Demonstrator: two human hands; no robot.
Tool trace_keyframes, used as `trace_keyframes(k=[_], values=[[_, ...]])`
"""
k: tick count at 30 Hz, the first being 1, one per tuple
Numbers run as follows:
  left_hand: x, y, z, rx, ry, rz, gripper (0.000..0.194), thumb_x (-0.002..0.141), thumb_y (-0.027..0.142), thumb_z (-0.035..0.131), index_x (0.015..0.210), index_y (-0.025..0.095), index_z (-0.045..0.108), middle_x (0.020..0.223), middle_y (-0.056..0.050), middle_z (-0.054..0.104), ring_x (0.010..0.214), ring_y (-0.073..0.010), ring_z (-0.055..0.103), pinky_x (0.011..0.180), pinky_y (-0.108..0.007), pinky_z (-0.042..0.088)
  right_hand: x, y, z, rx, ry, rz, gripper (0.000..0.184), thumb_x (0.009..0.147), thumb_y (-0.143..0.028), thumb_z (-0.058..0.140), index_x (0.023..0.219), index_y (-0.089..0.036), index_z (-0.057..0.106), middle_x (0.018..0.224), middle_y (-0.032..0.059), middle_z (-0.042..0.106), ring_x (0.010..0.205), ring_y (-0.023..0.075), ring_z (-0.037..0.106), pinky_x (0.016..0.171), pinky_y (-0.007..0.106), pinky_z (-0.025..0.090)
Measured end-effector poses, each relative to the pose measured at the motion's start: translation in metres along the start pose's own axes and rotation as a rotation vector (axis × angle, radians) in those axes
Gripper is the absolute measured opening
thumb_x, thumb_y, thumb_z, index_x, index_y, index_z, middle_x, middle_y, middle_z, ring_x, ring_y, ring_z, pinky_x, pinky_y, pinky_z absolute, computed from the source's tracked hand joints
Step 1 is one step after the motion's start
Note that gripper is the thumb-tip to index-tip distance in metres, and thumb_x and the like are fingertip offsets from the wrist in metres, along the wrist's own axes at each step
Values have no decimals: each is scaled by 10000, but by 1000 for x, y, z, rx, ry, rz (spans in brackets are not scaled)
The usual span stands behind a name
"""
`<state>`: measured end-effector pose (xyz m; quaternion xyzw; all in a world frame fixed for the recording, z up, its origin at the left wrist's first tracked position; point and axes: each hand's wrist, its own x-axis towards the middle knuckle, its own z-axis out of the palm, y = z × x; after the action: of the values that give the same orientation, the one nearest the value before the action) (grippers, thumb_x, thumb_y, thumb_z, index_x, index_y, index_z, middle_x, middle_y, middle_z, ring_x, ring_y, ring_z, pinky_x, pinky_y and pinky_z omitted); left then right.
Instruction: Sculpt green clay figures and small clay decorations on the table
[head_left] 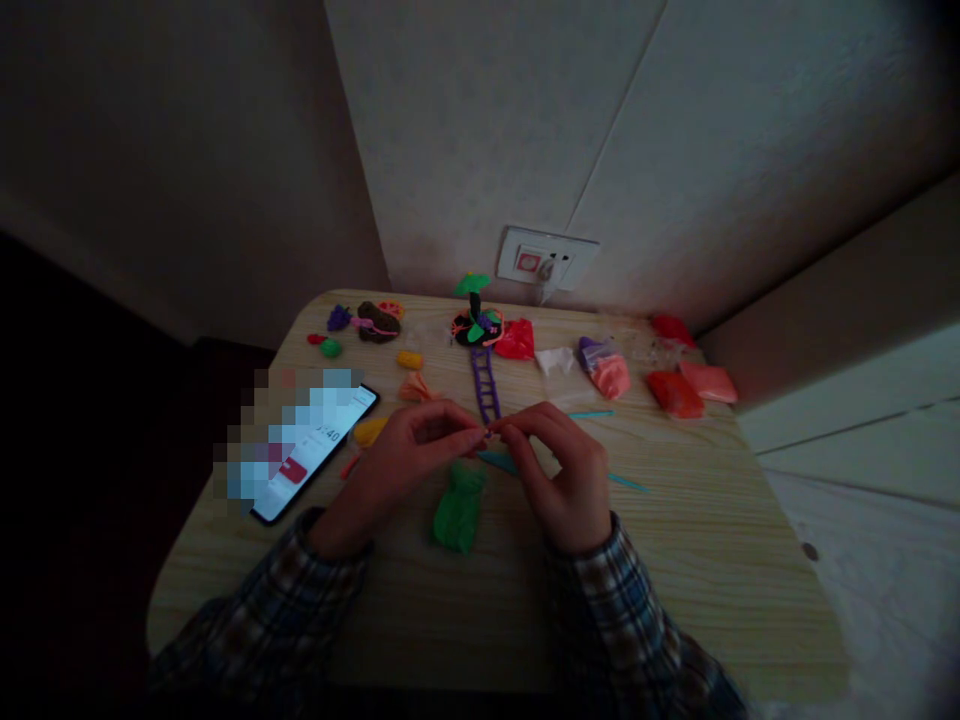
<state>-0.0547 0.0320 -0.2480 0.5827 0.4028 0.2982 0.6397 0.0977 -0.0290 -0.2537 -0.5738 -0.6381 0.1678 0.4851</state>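
Basically fine pinch work: your left hand (420, 450) and right hand (566, 465) share a tiny piece (489, 434), too small to identify. Needs light, steady fingertips. Purple ladder shape (485, 385) crowds them at 12 o'clock; green packet (457, 512) at 7, phone (319, 455) at 9.

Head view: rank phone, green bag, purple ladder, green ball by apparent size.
Largest to smallest, by area in the picture:
1. Phone
2. Green bag
3. Purple ladder
4. Green ball
Ladder and ball lie farther off, so true sizes are unsure.
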Motion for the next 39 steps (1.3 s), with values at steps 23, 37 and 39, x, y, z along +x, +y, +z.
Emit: trace_keyframes(k=[23, 37, 39], values=[[0, 0, -1, 7, -12, 28, 121, 710, 276, 691, 669, 171, 649, 691, 4, 633, 725, -158, 604, 716, -276, 489, 3, 3, 1, 247, -51, 183, 59, 805, -217, 616, 751, -198, 629, 700, -1, 629, 665, 143, 575, 626, 273, 464], [0, -1, 0, 20, 16, 53, 98, 709, 252, 691, 670, 169, 657, 687, 9, 641, 728, -156, 614, 707, -267, 499, 3, 4, 0, 243, -32, 177, 69, 816, -223, 632, 759, -204, 666, 710, 2, 656, 677, 143, 591, 642, 273, 471], [0, -1, 0, 11, 16, 44, 101, 713, 254, 690, 671, 169, 656, 688, 6, 645, 722, -157, 615, 706, -268, 501, 3, 4, -1, 262, -35, 196, 80, 822, -232, 619, 778, -204, 679, 725, 9, 667, 693, 147, 600, 649, 278, 476]])
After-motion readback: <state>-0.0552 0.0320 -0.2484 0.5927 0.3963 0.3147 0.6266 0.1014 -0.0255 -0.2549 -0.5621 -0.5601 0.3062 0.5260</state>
